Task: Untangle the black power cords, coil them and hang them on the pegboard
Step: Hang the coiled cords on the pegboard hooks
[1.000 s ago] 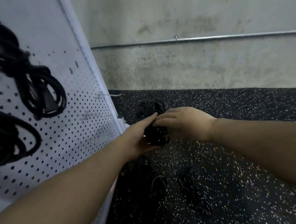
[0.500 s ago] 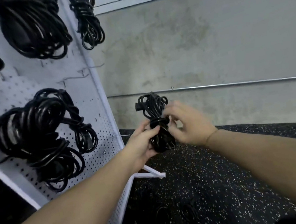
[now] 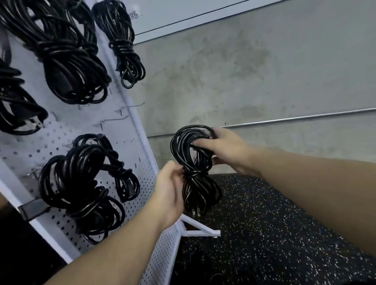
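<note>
Raised off the floor since a second ago, the coiled cord point(image 3: 194, 165) sits beside the pegboard point(image 3: 132, 150), left hand point(image 3: 168, 191) gripping its waist, right hand point(image 3: 225, 147) curled through the top loop. If that loop misses the bare hooks point(image 3: 126, 110), or the wrap loosens, the coil could drop and unravel.

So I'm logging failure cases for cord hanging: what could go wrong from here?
The coiled cord is pinched only at its wrapped middle by the left hand while the right hand spreads the top loop, so loops may slip loose. The free hooks are thin, so the loop could miss. The dangling plug might snag.
</note>
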